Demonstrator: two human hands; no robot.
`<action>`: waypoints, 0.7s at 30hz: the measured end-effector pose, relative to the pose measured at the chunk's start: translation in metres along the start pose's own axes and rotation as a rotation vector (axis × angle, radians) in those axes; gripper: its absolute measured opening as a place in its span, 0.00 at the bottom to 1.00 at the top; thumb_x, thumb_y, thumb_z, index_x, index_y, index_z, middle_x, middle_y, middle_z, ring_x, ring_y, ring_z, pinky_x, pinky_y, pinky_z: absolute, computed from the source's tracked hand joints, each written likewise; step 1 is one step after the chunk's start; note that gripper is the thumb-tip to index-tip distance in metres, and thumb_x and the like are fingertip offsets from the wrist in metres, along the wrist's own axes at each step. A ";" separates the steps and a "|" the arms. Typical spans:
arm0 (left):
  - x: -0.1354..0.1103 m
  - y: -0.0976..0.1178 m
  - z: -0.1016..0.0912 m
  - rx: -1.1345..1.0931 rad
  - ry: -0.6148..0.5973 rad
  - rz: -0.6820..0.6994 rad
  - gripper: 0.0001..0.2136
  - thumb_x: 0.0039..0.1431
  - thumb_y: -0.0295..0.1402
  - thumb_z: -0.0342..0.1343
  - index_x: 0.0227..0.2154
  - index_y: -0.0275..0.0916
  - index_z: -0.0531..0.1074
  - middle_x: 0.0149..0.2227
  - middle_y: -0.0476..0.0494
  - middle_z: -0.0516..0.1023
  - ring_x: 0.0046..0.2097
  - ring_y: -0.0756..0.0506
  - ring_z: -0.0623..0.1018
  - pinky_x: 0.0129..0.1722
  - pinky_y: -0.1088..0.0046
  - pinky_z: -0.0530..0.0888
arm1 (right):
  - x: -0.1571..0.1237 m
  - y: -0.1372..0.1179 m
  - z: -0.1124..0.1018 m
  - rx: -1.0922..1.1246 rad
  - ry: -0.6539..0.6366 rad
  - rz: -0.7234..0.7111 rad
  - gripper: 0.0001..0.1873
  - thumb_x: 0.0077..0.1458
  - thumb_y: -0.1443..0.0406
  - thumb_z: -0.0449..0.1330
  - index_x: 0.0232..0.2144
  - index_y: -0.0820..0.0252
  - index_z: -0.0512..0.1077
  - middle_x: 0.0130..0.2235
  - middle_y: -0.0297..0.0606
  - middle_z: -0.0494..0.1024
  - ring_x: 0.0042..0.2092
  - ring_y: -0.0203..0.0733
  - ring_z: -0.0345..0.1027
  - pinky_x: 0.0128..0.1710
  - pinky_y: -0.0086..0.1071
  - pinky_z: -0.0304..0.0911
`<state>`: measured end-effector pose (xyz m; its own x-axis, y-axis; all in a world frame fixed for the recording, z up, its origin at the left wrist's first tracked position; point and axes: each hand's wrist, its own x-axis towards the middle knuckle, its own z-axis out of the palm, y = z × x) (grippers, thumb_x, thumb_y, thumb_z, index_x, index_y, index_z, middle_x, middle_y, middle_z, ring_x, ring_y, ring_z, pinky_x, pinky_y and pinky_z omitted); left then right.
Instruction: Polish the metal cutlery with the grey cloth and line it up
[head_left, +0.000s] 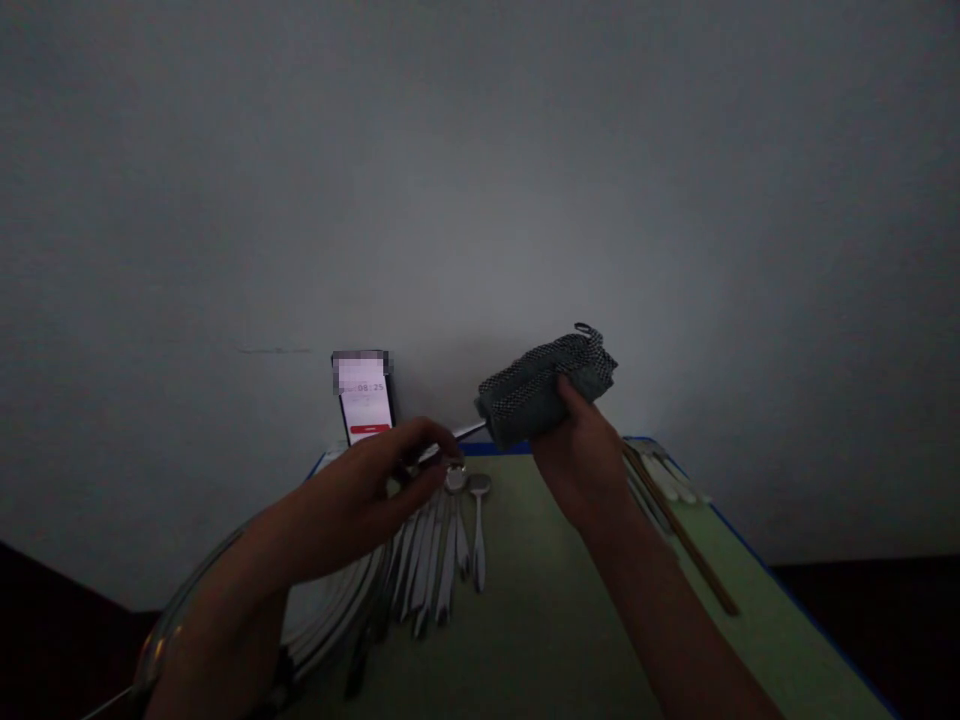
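My left hand (379, 478) is closed in a pinch on one end of a metal utensil (457, 437), held above the table. Its other end runs into a grey checked cloth (544, 385) that my right hand (581, 455) grips, wrapped around the utensil. Below my left hand several spoons (450, 540) lie side by side on the green table (555, 620), bowls pointing away from me.
A lit phone (365, 400) leans against the wall at the table's far edge. Wooden chopsticks (679, 530) and pale utensils (671, 478) lie at the right. A round metal bowl rim (180, 620) sits at the near left. The room is dim.
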<state>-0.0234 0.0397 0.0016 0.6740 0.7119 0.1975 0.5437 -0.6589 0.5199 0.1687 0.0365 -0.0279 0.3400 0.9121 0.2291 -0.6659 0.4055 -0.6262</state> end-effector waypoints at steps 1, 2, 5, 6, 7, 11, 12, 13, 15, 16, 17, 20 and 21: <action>0.002 0.001 0.001 -0.007 0.038 -0.011 0.11 0.61 0.39 0.45 0.42 0.40 0.63 0.33 0.49 0.71 0.31 0.50 0.70 0.30 0.75 0.67 | -0.001 0.002 0.001 0.031 0.027 0.018 0.10 0.53 0.61 0.54 0.37 0.54 0.71 0.46 0.34 0.75 0.51 0.40 0.65 0.51 0.40 0.61; 0.004 0.001 0.003 -0.016 0.059 -0.024 0.12 0.61 0.40 0.45 0.42 0.39 0.62 0.32 0.49 0.71 0.30 0.51 0.69 0.28 0.76 0.66 | -0.002 0.004 0.001 0.052 0.058 0.040 0.10 0.53 0.60 0.54 0.36 0.54 0.71 0.46 0.35 0.75 0.51 0.41 0.65 0.51 0.40 0.62; 0.009 0.005 0.007 -0.018 0.009 -0.058 0.11 0.62 0.40 0.42 0.41 0.38 0.61 0.30 0.49 0.71 0.28 0.51 0.69 0.28 0.74 0.66 | -0.001 0.011 -0.001 -0.031 0.064 0.055 0.10 0.50 0.59 0.56 0.34 0.54 0.72 0.44 0.35 0.76 0.50 0.42 0.67 0.50 0.41 0.63; 0.010 0.006 0.007 0.000 -0.031 -0.061 0.12 0.63 0.40 0.41 0.40 0.38 0.62 0.31 0.48 0.72 0.29 0.50 0.69 0.29 0.73 0.66 | 0.000 0.013 -0.003 -0.075 0.057 0.039 0.10 0.49 0.59 0.57 0.34 0.54 0.73 0.44 0.35 0.76 0.50 0.42 0.67 0.49 0.41 0.63; 0.010 0.007 0.008 0.022 -0.068 -0.061 0.13 0.63 0.40 0.40 0.40 0.38 0.64 0.31 0.47 0.73 0.31 0.49 0.71 0.31 0.72 0.67 | 0.001 0.014 -0.005 -0.136 0.051 0.017 0.10 0.49 0.59 0.58 0.33 0.54 0.73 0.43 0.35 0.77 0.49 0.42 0.67 0.49 0.40 0.63; 0.002 0.004 0.004 0.074 -0.104 -0.082 0.15 0.63 0.40 0.39 0.42 0.40 0.67 0.33 0.46 0.74 0.35 0.46 0.73 0.35 0.70 0.68 | 0.003 0.010 -0.008 -0.410 0.021 -0.048 0.10 0.47 0.59 0.59 0.33 0.56 0.74 0.40 0.37 0.78 0.45 0.43 0.68 0.48 0.41 0.62; -0.001 0.002 0.003 0.085 -0.094 -0.096 0.15 0.63 0.41 0.40 0.42 0.41 0.68 0.33 0.46 0.74 0.35 0.46 0.73 0.34 0.70 0.68 | 0.003 0.006 -0.008 -0.473 0.004 -0.055 0.11 0.46 0.60 0.61 0.33 0.57 0.75 0.39 0.37 0.78 0.44 0.43 0.69 0.48 0.41 0.62; -0.003 0.001 0.001 0.093 -0.086 -0.106 0.15 0.62 0.41 0.40 0.42 0.41 0.68 0.32 0.47 0.75 0.34 0.46 0.73 0.34 0.71 0.68 | 0.003 0.002 -0.009 -0.533 -0.019 -0.063 0.11 0.44 0.61 0.62 0.33 0.58 0.75 0.38 0.38 0.78 0.43 0.44 0.69 0.48 0.41 0.61; -0.006 0.000 -0.001 0.109 -0.074 -0.119 0.15 0.61 0.42 0.42 0.40 0.42 0.70 0.31 0.47 0.75 0.34 0.46 0.74 0.34 0.72 0.69 | 0.001 -0.006 -0.011 -0.698 -0.077 -0.087 0.12 0.43 0.61 0.64 0.33 0.59 0.75 0.37 0.38 0.78 0.41 0.44 0.69 0.46 0.40 0.62; -0.006 0.000 -0.002 0.111 -0.076 -0.123 0.15 0.61 0.42 0.42 0.39 0.42 0.70 0.31 0.47 0.75 0.34 0.46 0.74 0.34 0.72 0.69 | 0.000 -0.010 -0.013 -0.797 -0.105 -0.099 0.12 0.44 0.60 0.63 0.33 0.59 0.75 0.36 0.38 0.79 0.40 0.45 0.70 0.44 0.40 0.63; -0.006 0.000 -0.002 0.112 -0.078 -0.130 0.15 0.61 0.42 0.42 0.38 0.42 0.70 0.31 0.47 0.75 0.34 0.46 0.74 0.34 0.72 0.69 | -0.001 -0.014 -0.015 -0.892 -0.125 -0.108 0.12 0.46 0.59 0.62 0.33 0.59 0.74 0.36 0.38 0.79 0.39 0.45 0.70 0.42 0.39 0.63; -0.002 0.002 -0.002 0.107 -0.069 -0.135 0.15 0.62 0.41 0.41 0.37 0.40 0.70 0.31 0.47 0.75 0.33 0.46 0.74 0.33 0.72 0.68 | -0.004 -0.022 -0.019 -1.068 -0.150 -0.103 0.13 0.49 0.56 0.58 0.31 0.60 0.74 0.33 0.39 0.79 0.37 0.46 0.71 0.37 0.39 0.64; 0.000 0.003 -0.001 0.099 -0.056 -0.126 0.14 0.62 0.41 0.41 0.37 0.40 0.70 0.31 0.47 0.75 0.33 0.47 0.73 0.33 0.73 0.68 | -0.005 -0.024 -0.020 -1.092 -0.154 -0.103 0.13 0.50 0.56 0.58 0.31 0.60 0.74 0.33 0.39 0.79 0.37 0.47 0.71 0.36 0.39 0.64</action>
<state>-0.0228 0.0381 0.0041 0.6226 0.7776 0.0880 0.6703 -0.5879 0.4527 0.1958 0.0211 -0.0291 0.2230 0.9056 0.3608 0.3303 0.2780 -0.9020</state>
